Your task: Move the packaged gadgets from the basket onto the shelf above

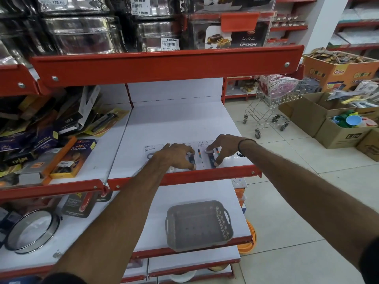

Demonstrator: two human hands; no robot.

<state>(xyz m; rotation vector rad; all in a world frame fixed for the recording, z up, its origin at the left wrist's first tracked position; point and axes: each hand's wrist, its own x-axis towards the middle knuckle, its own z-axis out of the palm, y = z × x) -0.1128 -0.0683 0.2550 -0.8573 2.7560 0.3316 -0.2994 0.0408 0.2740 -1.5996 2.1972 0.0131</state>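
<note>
Squaring the last gadget cards on the shelf, basket empty below

The packaged gadgets (207, 155) lie flat in a row near the front lip of the white shelf (176, 121), long axes running near to far; my left hand (177, 156) rests spread on the middle card, fingers loose, my right hand (222, 149) pinches the rightmost card's far end, so it's the nearer one to nudge it, while the grey basket (198, 225) sits one shelf down
</note>
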